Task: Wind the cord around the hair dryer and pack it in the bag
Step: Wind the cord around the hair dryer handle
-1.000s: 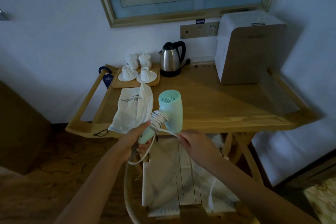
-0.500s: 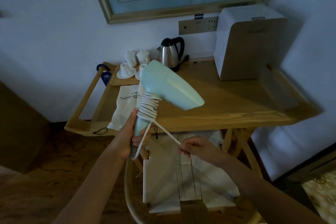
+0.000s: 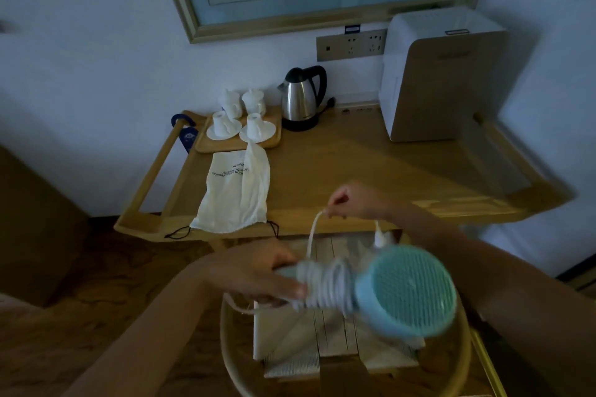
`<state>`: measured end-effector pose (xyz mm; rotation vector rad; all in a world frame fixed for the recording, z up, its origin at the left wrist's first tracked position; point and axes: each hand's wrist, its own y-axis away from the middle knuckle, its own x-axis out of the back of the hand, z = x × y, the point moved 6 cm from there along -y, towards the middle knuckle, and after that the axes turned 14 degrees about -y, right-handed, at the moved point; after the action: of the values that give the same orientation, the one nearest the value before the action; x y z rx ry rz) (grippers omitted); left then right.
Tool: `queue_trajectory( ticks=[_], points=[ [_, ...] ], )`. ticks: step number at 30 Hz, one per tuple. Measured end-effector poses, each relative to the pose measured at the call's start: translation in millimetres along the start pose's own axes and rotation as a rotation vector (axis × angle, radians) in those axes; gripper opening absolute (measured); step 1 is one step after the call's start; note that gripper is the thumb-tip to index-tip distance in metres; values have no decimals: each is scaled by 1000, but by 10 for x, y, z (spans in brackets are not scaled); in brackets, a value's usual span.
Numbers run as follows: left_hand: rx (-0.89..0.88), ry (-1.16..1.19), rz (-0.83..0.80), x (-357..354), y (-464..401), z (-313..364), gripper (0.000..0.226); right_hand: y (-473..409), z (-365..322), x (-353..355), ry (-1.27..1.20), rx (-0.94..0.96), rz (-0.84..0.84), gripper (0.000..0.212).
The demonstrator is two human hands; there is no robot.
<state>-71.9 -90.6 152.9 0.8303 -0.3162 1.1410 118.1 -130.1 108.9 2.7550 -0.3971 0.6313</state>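
The pale blue hair dryer [image 3: 408, 296] lies on its side, low in view, its round grille facing me. My left hand [image 3: 254, 274] grips its handle. The white cord [image 3: 325, 287] is coiled in many turns around the handle. A free length rises from the coil to my right hand [image 3: 346, 201], which pinches it above the dryer near the table's front edge. The white plug [image 3: 380, 235] hangs below that hand. The white cloth bag [image 3: 237, 193] lies flat on the wooden table [image 3: 371, 171], left of my hands.
A steel kettle [image 3: 301, 100] and a wooden tray of white cups [image 3: 238, 126] stand at the back of the table. A white appliance [image 3: 442, 74] fills the back right. A woven chair seat [image 3: 322, 348] is under the dryer. Wall sockets [image 3: 351, 43] sit above.
My left hand has turned the dryer from upright to lying sideways and lower, grille toward me. My right hand has lifted the cord up and away, over the handle.
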Motion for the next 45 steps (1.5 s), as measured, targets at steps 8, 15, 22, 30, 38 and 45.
queue_trajectory(
  ticks=[8,15,22,30,38,45],
  points=[
    [517,-74,159,-379,-361,-602,29,165,-900,18,520,265,103,19],
    [731,230,478,-189,-236,-975,37,613,-1256,-371,864,571,240,14],
    [678,610,529,-155,-236,-1149,32,730,-994,-643,920,597,396,33],
    [391,745,585,-64,-182,-1037,10,797,-545,-418,690,490,603,22],
    [651,205,669,-14,-362,-1092,27,876,-693,-467,723,609,683,24],
    [467,969,478,-194,-309,-1174,48,834,-373,-387,661,510,668,26]
  ],
)
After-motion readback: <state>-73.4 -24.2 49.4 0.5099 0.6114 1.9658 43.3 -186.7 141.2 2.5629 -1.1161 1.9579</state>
